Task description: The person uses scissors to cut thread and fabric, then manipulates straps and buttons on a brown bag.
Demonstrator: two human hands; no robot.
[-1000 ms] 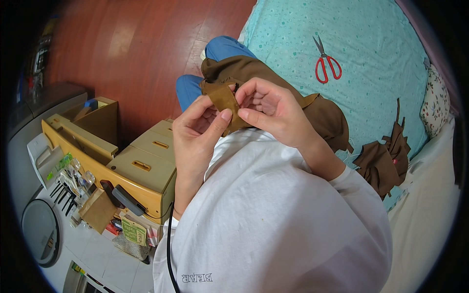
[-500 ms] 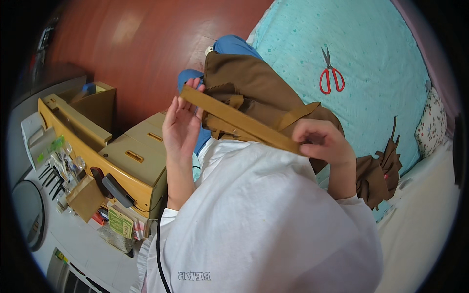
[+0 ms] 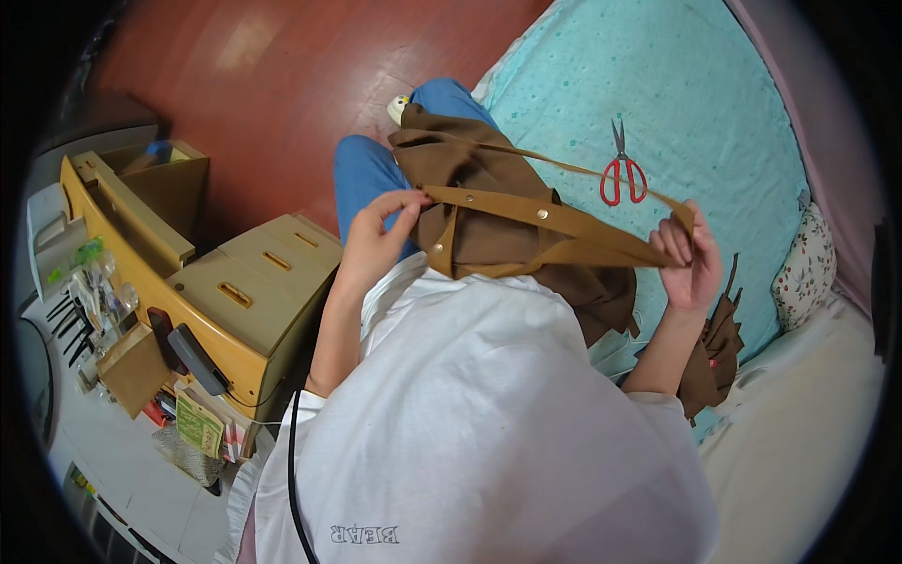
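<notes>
A long tan strap (image 3: 503,207) with several silvery snap studs is stretched between my hands. My left hand (image 3: 376,235) pinches one part of it between thumb and fingers. On the right, my right hand (image 3: 688,268) has its fingers curled round the strap where it doubles back. One thin length runs from there across to the far left, passing in front of the scissors in this view. Brown fabric (image 3: 583,291) lies across my lap beneath the strap, crumpled, with its far end near my knees. Red-handled scissors (image 3: 623,177) rest on the bed, blades pointing away.
A turquoise sheet (image 3: 723,113) covers the bed on the right. Another brown cloth piece (image 3: 709,371) lies there beside a patterned pillow (image 3: 808,254). A wooden drawer unit (image 3: 254,282) and a white desk (image 3: 122,451) with small items stand at left. A black cable (image 3: 293,470) hangs down my shirt.
My right hand has moved right and outward, drawing the strap wider. My left hand has lowered and changed from open fingers to a pinch. The strap's snap studs now face up.
</notes>
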